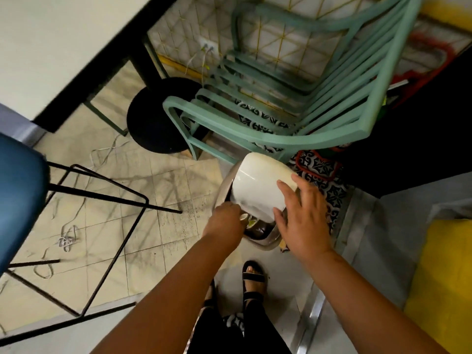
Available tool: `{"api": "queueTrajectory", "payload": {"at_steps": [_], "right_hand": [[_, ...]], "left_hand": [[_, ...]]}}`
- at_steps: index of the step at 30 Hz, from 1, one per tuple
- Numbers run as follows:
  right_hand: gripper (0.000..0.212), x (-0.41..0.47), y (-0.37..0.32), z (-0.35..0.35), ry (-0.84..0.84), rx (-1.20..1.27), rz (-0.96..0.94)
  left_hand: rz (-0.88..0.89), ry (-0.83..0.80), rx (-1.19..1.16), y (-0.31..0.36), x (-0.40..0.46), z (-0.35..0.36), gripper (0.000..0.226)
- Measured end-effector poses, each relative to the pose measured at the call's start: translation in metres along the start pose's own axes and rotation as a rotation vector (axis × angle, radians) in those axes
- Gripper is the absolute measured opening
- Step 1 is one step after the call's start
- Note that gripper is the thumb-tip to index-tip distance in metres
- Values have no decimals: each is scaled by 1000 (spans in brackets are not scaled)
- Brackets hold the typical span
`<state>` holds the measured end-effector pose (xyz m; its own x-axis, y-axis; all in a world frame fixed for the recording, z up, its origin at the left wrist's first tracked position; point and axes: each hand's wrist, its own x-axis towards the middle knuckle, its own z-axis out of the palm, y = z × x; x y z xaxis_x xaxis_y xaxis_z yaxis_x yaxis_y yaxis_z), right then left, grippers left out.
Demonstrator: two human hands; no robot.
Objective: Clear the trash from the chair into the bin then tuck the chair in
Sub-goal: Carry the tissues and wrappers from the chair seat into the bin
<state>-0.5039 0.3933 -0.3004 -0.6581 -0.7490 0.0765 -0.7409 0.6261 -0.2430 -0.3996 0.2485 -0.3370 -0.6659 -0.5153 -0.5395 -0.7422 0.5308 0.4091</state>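
Worn pale floor tiles surround one round bin [224,186]; right hand [301,221], fingers straight, presses its glossy white lid [260,185]; left hand [226,222] curls at nine o'clock, contents unclear; one mint slatted chair [281,80] at twelve.

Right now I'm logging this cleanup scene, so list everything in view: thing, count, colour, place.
bin: one, beige-grey, on the floor near the feet, trash visible inside
bin lid: one, white, tilted up over the bin
green chair: one, mint, slatted, beyond the bin
round stool: one, black, left of the green chair
table: one, white top with dark edge, upper left
blue chair: one, blue seat, black wire legs, far left
loose cord: whitish, on the floor tiles, lower left
yellow cushion: one, lower right
sandalled foot: black straps, bottom centre
left hand: at the bin's opening, fingers hidden
right hand: fingers on the lid
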Motion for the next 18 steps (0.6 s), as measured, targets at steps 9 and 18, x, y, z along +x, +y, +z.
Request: {"api": "queueTrajectory", "payload": {"at_steps": [9, 18], "right_hand": [[40, 36, -121, -45, -150, 179, -347], [45, 71, -307, -67, -307, 232, -588]], "left_hand": [[-97, 279, -96, -39, -72, -109, 49], [-353, 577, -238, -160, -149, -225, 42]]}}
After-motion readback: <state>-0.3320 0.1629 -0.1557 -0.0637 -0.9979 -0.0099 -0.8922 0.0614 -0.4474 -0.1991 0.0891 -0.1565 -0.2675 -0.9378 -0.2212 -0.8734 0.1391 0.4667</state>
